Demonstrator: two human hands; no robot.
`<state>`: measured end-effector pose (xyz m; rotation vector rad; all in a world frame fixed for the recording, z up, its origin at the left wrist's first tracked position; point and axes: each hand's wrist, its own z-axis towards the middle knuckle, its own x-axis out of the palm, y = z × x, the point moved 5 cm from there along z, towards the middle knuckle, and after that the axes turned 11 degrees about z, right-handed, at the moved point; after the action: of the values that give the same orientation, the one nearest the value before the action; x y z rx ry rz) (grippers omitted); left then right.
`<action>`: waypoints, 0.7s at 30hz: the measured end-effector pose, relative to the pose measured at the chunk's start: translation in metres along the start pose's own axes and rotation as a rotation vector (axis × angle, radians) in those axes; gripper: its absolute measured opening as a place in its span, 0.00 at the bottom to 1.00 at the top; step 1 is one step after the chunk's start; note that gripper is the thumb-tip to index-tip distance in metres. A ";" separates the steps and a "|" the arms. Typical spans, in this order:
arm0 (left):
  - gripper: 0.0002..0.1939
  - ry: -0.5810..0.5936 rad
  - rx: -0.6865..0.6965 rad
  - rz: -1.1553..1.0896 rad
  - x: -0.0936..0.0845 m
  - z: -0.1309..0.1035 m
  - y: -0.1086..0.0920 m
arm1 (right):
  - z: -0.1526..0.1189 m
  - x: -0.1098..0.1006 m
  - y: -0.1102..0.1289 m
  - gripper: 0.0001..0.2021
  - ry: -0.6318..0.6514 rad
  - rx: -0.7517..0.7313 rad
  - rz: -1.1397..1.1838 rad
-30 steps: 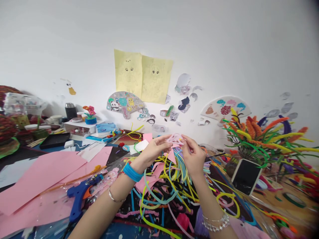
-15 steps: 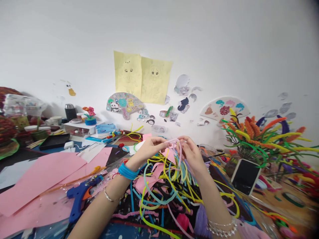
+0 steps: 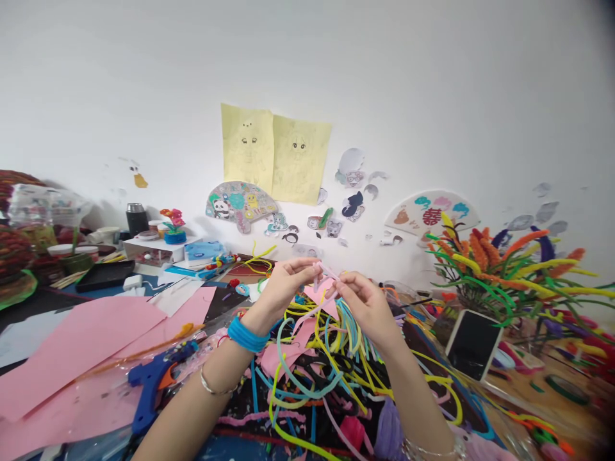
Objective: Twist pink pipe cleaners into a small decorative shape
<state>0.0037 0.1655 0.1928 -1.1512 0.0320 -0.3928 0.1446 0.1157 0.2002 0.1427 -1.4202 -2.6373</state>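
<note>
Head view: we see the left hand (image 3: 287, 280) and right hand (image 3: 361, 302) pinching a thin, fuzzy pale-pink pipe cleaner (image 3: 327, 271) between fingertips, held above a tangled heap of bent chenille stems (image 3: 331, 358), beside flat pink paper (image 3: 86, 333).

The pink pipe cleaner (image 3: 325, 271) no longer forms a flat looped shape; it is now a thin strand. Left hand (image 3: 284, 283) and right hand (image 3: 362, 301) pinch it, sitting slightly lower and closer together.
</note>
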 end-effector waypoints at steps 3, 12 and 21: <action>0.13 -0.022 -0.061 -0.012 0.002 0.000 0.006 | 0.000 0.001 0.000 0.08 0.008 -0.024 -0.029; 0.10 0.060 -0.049 0.148 0.013 -0.003 0.003 | 0.004 -0.021 -0.011 0.09 -0.149 -0.046 -0.175; 0.08 0.004 -0.112 0.161 0.007 -0.003 0.007 | 0.008 -0.028 -0.025 0.12 -0.179 -0.028 -0.177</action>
<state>0.0117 0.1631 0.1870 -1.2489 0.1503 -0.2528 0.1691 0.1404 0.1840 0.0303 -1.4872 -2.8766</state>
